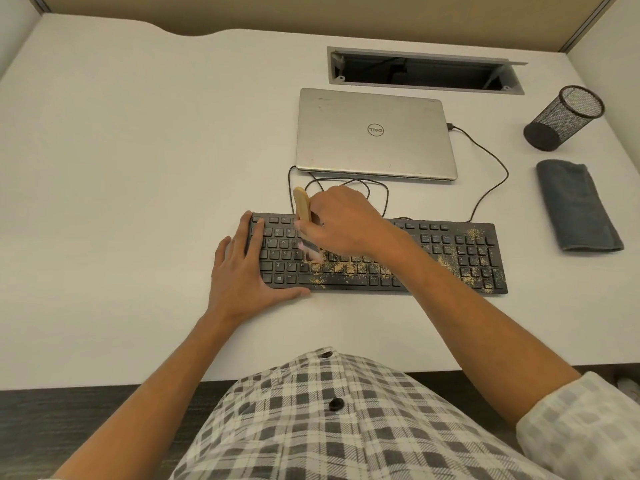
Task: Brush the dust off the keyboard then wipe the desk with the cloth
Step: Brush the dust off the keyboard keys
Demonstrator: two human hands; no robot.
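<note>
Our right hand (341, 220) is gripping a small wooden-handled brush (302, 206), fingers curled round the handle, and holding it over the left-centre of the black keyboard (460, 252); the pale handle end is sticking up and away from us, while the bristle end is pointing down onto the letter keys and showing only as a blur. Our left hand (246, 271) is lying flat and relaxed, grasping nothing — fingers straight across the keyboard's left edge and leftmost keys, thumb stretched along its near edge on the white desk (121, 168).

Tan dust (346, 268) is sitting scattered over the keyboard: thick along the lower letter rows and around the space bar, and again across the number pad at the right end. The keys at the far left are looking dark and free of it.

Beyond the keyboard a closed silver Dell laptop (375, 133) is lying on the desk, with a black cable (491, 161) looping from its right side down to the keyboard's back edge. The folded grey cloth (576, 206) is resting well apart from our hands, to the right of the laptop, just past the keyboard's right end. A black mesh pen holder (564, 117) is standing just behind the cloth, and an open cable tray (424, 71) is set into the desk behind the laptop. Our checked shirt (329, 427) is filling the bottom of the view.
</note>
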